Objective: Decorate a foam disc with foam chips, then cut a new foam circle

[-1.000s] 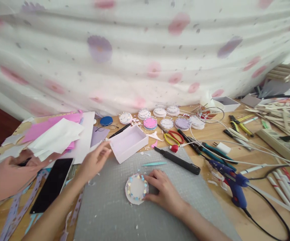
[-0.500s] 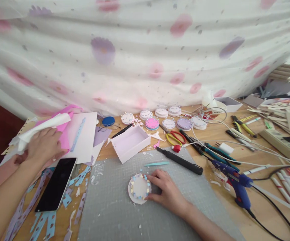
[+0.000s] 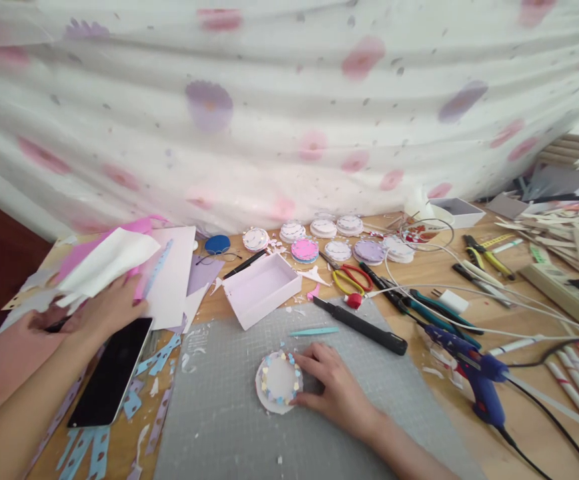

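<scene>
My right hand (image 3: 337,390) rests on the grey cutting mat (image 3: 209,413), thumb and forefinger curled against the right edge of a small white round paper piece (image 3: 280,380). Pale yellow and blue bits ring that piece. Far to the left, my left hand (image 3: 107,310) reaches among stacked papers. A crumpled white paper (image 3: 109,263) lies over its fingers, so their grip is mostly hidden. Pink paper (image 3: 139,287) and a white sheet (image 3: 174,267) are beside it. A black-screened phone (image 3: 112,373) lies just below that hand.
Behind the mat stand an open lilac box (image 3: 262,290) and several finished round pieces (image 3: 304,250). A black cutter (image 3: 364,325) and a turquoise stick (image 3: 314,331) lie on the mat. At right are scissors (image 3: 352,277), pliers (image 3: 444,317), a blue glue gun (image 3: 474,367) and loose cables.
The crumpled white paper has shifted right and up over my left hand, which was on top of it before. My right hand stays at the round piece.
</scene>
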`<action>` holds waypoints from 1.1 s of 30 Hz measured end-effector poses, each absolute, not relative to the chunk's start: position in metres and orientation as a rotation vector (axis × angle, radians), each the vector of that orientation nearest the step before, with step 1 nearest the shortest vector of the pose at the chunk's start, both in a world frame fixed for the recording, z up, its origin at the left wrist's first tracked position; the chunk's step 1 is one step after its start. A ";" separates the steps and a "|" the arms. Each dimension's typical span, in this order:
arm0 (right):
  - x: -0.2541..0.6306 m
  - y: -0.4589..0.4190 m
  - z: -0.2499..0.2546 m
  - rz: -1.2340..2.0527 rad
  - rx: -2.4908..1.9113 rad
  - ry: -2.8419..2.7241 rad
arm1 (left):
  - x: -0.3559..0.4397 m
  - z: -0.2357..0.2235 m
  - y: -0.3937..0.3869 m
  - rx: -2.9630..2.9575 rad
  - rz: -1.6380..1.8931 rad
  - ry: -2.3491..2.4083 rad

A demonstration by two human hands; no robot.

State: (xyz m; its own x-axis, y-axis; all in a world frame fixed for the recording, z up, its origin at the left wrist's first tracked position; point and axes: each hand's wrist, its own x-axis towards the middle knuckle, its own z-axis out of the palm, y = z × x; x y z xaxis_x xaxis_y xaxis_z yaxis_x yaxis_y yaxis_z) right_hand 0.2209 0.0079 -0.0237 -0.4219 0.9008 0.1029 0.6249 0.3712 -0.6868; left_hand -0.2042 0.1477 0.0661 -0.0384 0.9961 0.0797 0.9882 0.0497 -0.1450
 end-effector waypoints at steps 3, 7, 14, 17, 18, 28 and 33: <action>0.221 0.008 -0.023 0.788 -1.326 -2.176 | -0.213 0.072 0.138 -1.976 0.137 -2.148; 0.221 0.008 -0.022 0.798 -1.325 -2.176 | -0.210 0.077 0.132 -1.896 0.135 -2.122; 0.220 0.009 -0.023 0.793 -1.315 -2.175 | -0.149 0.049 0.144 -2.124 0.139 -1.929; 0.220 0.009 -0.023 0.785 -1.311 -2.171 | -0.127 0.040 0.157 -2.057 0.187 -1.992; 0.221 0.009 -0.023 0.784 -1.308 -2.171 | -0.122 0.040 0.161 -2.029 0.200 -2.015; 0.221 0.008 -0.023 0.804 -1.313 -2.152 | -0.116 0.119 0.144 -1.852 0.254 -2.111; 0.221 0.009 -0.024 0.803 -1.307 -2.156 | -0.109 0.147 0.143 -1.786 0.222 -2.110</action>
